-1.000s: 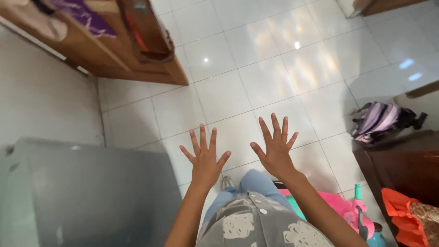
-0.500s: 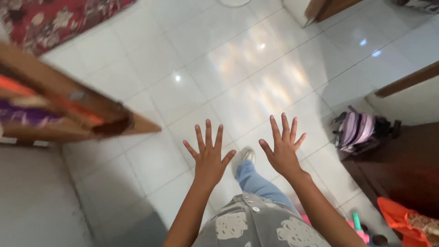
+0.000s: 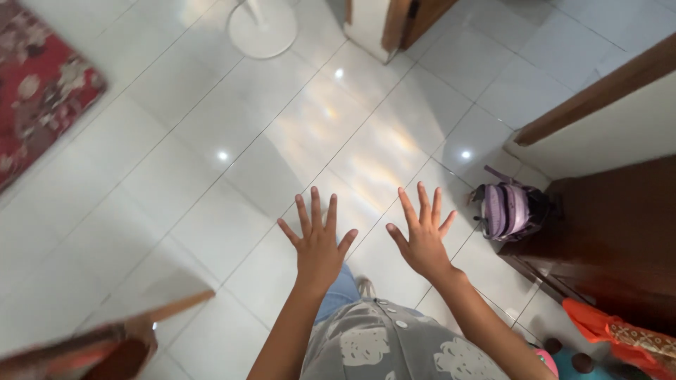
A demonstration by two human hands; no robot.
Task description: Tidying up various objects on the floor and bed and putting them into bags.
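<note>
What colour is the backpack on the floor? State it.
Lilac with dark trim; the backpack shows best in the head view.

Under me spreads a glossy white tiled floor (image 3: 211, 176), with small bright spots of lamp light and a soft warm sheen mirrored on its tiles. A red floral rug (image 3: 35, 91) lies at my far left. A round white stand base (image 3: 264, 28) sits ahead. Dark brown wooden furniture (image 3: 620, 239) stands at my right, a lilac striped backpack (image 3: 510, 211) leaning beside it.

white tiled floor (image 3: 211, 176) | purple backpack (image 3: 508, 211) | red rug (image 3: 35, 91)
</note>
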